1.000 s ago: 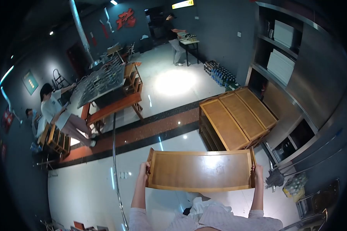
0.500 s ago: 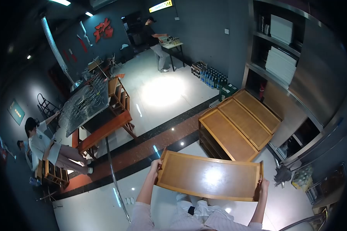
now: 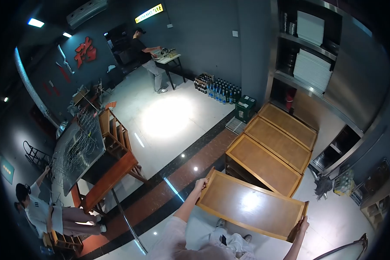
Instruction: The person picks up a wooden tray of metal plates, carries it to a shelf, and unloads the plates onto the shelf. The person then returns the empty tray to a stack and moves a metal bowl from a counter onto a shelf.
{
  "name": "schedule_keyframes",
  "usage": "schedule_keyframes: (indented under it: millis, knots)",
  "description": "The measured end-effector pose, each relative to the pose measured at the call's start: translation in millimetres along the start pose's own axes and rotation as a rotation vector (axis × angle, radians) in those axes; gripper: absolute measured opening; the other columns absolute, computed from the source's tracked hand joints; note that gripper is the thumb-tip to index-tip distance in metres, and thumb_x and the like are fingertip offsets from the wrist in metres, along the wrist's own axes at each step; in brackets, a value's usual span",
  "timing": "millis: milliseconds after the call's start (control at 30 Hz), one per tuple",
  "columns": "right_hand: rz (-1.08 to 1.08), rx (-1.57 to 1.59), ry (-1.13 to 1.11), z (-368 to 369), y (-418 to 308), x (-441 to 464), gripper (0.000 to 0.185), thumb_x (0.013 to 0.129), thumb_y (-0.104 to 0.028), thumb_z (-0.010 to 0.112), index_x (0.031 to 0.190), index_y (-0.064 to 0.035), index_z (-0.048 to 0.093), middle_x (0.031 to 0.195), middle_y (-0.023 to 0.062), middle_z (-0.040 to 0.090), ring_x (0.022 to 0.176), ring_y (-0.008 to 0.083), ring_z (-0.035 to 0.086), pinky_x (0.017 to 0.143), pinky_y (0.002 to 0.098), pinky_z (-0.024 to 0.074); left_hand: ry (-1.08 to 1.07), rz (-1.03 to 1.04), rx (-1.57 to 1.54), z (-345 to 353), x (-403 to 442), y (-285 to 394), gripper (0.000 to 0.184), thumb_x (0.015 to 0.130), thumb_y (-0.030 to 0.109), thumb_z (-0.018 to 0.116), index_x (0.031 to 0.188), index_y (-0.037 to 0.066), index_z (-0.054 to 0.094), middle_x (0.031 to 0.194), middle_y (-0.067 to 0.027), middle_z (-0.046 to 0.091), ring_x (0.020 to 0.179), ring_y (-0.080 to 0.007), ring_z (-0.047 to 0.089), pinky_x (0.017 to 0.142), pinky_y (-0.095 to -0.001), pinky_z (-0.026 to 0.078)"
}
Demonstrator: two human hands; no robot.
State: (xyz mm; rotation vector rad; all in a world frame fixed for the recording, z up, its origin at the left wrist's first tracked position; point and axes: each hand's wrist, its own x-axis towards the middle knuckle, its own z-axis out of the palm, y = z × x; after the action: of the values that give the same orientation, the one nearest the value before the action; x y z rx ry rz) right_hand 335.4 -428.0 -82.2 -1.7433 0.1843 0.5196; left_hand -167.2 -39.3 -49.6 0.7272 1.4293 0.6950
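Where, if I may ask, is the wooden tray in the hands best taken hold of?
Probably by its raised short ends, one hand from each side: the wooden tray is long, and the left hand and right hand grip there.
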Motion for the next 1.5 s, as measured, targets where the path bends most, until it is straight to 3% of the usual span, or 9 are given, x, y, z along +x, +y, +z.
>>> schedule_keyframes:
  millis: [100, 200, 267, 433, 600, 800, 1133, 1433, 1500]
  knots:
    - [0.030, -0.020, 0.067, 8, 32, 11, 0.050, 0.079, -0.050, 0.057, 0.054, -0.0075, 0.046, 0.048, 0.0024, 0.045, 0.038, 0.0106, 0.039, 0.037, 0.0257, 0.0323, -0.001, 0.003, 0.031, 11, 16, 17, 0.014, 0.064, 0.017, 0.056, 0.058, 0.007, 0.050, 0.055, -0.0009, 0.045, 0.050, -0.0104, 0.039, 0.048, -0.0243, 0.032]
    - [0.029, -0.324, 0.186, 15, 37, 0, 0.057, 0.075, -0.058, 0.056, 0.055, -0.0057, 0.048, 0.048, 0.0025, 0.045, 0.040, 0.0117, 0.040, 0.039, 0.0269, 0.0342, -0.033, 0.032, 0.063, 16, 52, 8, 0.014, 0.065, 0.018, 0.056, 0.058, 0.006, 0.051, 0.055, -0.0010, 0.044, 0.050, -0.0106, 0.039, 0.048, -0.0255, 0.032]
    - [0.164, -0.083, 0.113, 28, 30, -15, 0.062, 0.074, -0.064, 0.052, 0.054, -0.0052, 0.049, 0.048, 0.0028, 0.045, 0.040, 0.0126, 0.042, 0.039, 0.0271, 0.0361, -0.018, 0.013, 0.136, 18, 76, 5, 0.015, 0.066, 0.018, 0.056, 0.057, 0.006, 0.051, 0.056, -0.0017, 0.046, 0.051, -0.0106, 0.040, 0.050, -0.0257, 0.032]
    - [0.249, 0.002, 0.088, 42, 67, 0, 0.064, 0.074, -0.071, 0.043, 0.050, -0.0123, 0.047, 0.041, 0.0003, 0.041, 0.033, 0.0120, 0.039, 0.034, 0.0242, 0.0319, 0.007, 0.030, 0.139, 26, 94, 7, 0.017, 0.066, 0.017, 0.055, 0.056, 0.005, 0.051, 0.057, -0.0034, 0.048, 0.053, -0.0115, 0.043, 0.051, -0.0251, 0.033]
    - [0.305, 0.286, 0.038, 44, 123, 44, 0.066, 0.076, -0.071, 0.040, 0.051, -0.0109, 0.049, 0.042, 0.0009, 0.040, 0.034, 0.0122, 0.039, 0.033, 0.0242, 0.0308, 0.007, 0.070, 0.146, 35, 108, 4, 0.016, 0.066, 0.019, 0.057, 0.059, 0.005, 0.055, 0.059, -0.0044, 0.051, 0.055, -0.0138, 0.046, 0.053, -0.0265, 0.035]
    - [0.324, 0.034, 0.151, 64, 102, 15, 0.064, 0.079, -0.064, 0.042, 0.051, -0.0072, 0.048, 0.047, 0.0056, 0.049, 0.041, 0.0155, 0.048, 0.043, 0.0270, 0.0409, 0.069, 0.047, 0.178, 44, 155, -20, 0.016, 0.069, 0.019, 0.053, 0.061, 0.005, 0.055, 0.061, -0.0032, 0.051, 0.056, -0.0124, 0.045, 0.053, -0.0259, 0.035]
    - [0.355, -0.045, 0.033, 77, 113, 6, 0.063, 0.081, -0.062, 0.040, 0.053, -0.0073, 0.050, 0.049, 0.0056, 0.050, 0.043, 0.0167, 0.050, 0.043, 0.0282, 0.0412, 0.128, 0.154, 0.221, 61, 186, -15, 0.021, 0.072, 0.017, 0.051, 0.057, 0.003, 0.054, 0.057, -0.0028, 0.050, 0.053, -0.0121, 0.044, 0.051, -0.0276, 0.034]
    - [0.325, -0.119, 0.128, 86, 166, 27, 0.059, 0.085, -0.056, 0.036, 0.055, -0.0072, 0.050, 0.048, 0.0056, 0.049, 0.040, 0.0172, 0.046, 0.040, 0.0298, 0.0387, 0.111, 0.130, 0.241, 78, 206, -4, 0.022, 0.069, 0.020, 0.055, 0.055, 0.003, 0.052, 0.057, -0.0026, 0.050, 0.053, -0.0130, 0.045, 0.052, -0.0271, 0.034]
    - [0.366, -0.130, 0.076, 78, 174, 32, 0.052, 0.088, -0.045, 0.039, 0.068, -0.0011, 0.060, 0.063, 0.0104, 0.058, 0.059, 0.0227, 0.057, 0.059, 0.0355, 0.0459, 0.158, 0.146, 0.288, 83, 200, 0, 0.022, 0.069, 0.019, 0.055, 0.055, 0.002, 0.052, 0.057, -0.0031, 0.050, 0.054, -0.0132, 0.046, 0.052, -0.0273, 0.034]
